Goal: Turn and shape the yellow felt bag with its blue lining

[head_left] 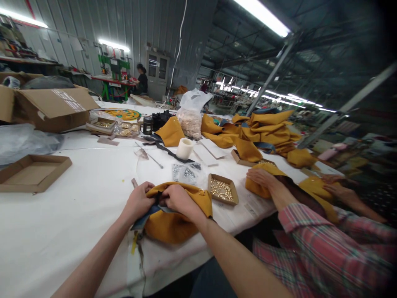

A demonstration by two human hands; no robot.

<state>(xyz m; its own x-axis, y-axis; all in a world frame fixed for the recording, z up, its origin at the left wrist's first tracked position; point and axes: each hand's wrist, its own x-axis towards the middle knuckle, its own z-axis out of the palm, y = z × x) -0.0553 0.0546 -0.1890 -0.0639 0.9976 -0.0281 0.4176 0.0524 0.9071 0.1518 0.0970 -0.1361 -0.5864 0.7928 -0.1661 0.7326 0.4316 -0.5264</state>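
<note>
A mustard-yellow fabric piece (173,227) with a dark edge and a blue lining lies bunched at the table's front edge. On its upper right a small gold fitting (202,192) shows. My left hand (141,200) pinches the fabric's left end, fingers closed. My right hand (176,199) is closed on the fabric just beside it, its fingertips tucked into a fold and partly hidden. Right of the piece stands a shallow cardboard tray (235,194) of small gold fittings. Behind it lies a clear bag (187,174) of small silvery metal parts.
A co-worker in a plaid sleeve (310,227) handles yellow fabric on my right. Yellow pieces (266,128) are heaped behind. A white roll (185,149), a dark jar (148,125) and a thin rod (151,157) lie mid-table. At left are a cardboard tray (66,163) and a box (56,103).
</note>
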